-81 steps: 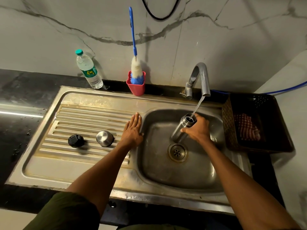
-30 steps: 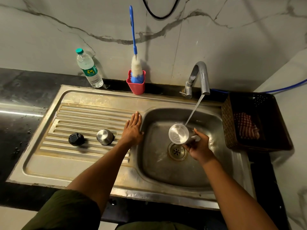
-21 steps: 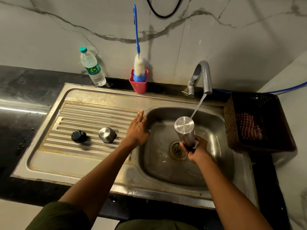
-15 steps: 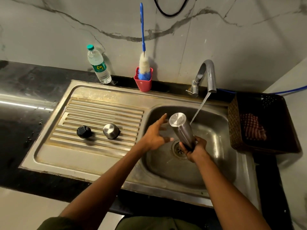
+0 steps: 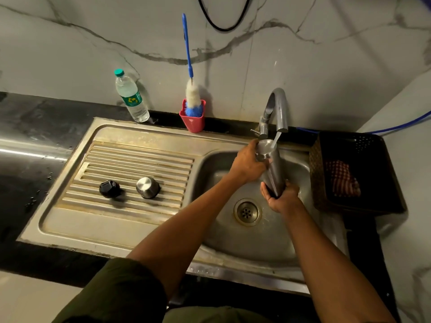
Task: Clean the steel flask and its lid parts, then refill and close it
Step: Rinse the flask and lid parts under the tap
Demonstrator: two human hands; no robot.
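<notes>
Both hands, left hand (image 5: 248, 165) and right hand (image 5: 281, 197), grip the inverted steel flask (image 5: 272, 166) under running water; lid parts, refilling and closing remain

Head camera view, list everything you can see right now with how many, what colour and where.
Steel flask: one, silver, upside down under the tap, over the basin.
Steel cap: one, silver, on the drainboard.
Black stopper: one, black, left of the steel cap.
Sink: one, steel, set in a dark counter.
Tap: one, chrome, running.
Water bottle: one, clear with green cap, by the wall.
Bottle brush: one, blue and white, standing in the cup.
Cup: one, red, behind the sink.
Basket: one, dark, right of the basin.
Checked cloth: one, red and white, in the basket.
Left hand: grip near the flask's upturned base.
Right hand: grip on the flask's lower end.
</notes>
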